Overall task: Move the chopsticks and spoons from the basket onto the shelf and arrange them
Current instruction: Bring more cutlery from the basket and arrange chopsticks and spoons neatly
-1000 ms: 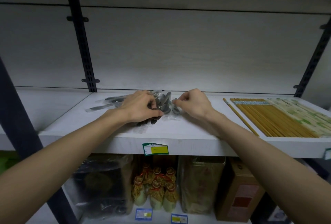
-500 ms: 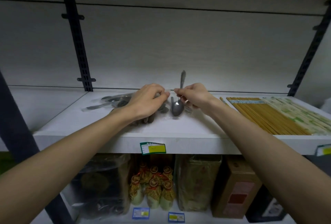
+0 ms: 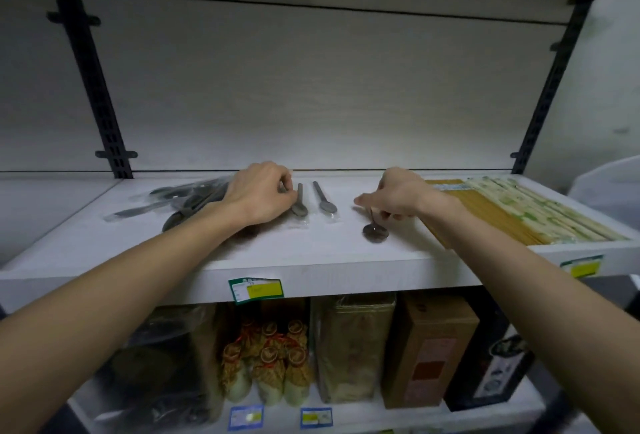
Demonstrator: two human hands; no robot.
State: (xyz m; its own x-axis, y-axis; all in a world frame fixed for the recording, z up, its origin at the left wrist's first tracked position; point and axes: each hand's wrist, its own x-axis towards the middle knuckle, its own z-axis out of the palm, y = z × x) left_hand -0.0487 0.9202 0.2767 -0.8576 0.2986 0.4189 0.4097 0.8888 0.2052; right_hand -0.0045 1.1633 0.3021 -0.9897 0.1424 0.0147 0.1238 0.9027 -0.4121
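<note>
- Since the earlier frame, the right hand (image 3: pixel 398 196) had swung from the middle of the shelf (image 3: pixel 311 267) toward the chopsticks, and its spoon, then upright, had come down with the bowl on the board.
- Shelf edge, nearest: price tag (image 3: pixel 255 289) on the front lip; a second tag (image 3: pixel 581 265) under the chopsticks.
- Held spoon (image 3: pixel 374 231): bowl rested on the board, handle ran up into the right hand, pinched narrowly between curled fingers; index finger pointed left.
- Laid spoons: wrapped spoon (image 3: pixel 325 199) lay apart, handle to the rear; second wrapped spoon (image 3: pixel 300 203) lay just left of it, touching the left hand.
- Left hand (image 3: pixel 263 196): fingers curled at that second spoon's handle, apparently pinching it; wrist lay over the spoon pile (image 3: pixel 187 196), still heaped in clear bags.
- Chopsticks (image 3: pixel 485 211): packed in neat rows at the right, pale wrapped packs (image 3: pixel 540 208) beyond.
- Basket: not in view.
- Handling note, as judgement: lower the handle rearward, parallel to the laid spoons, matching their gap; release only once flat; steady the pile so the bags do not slide.
</note>
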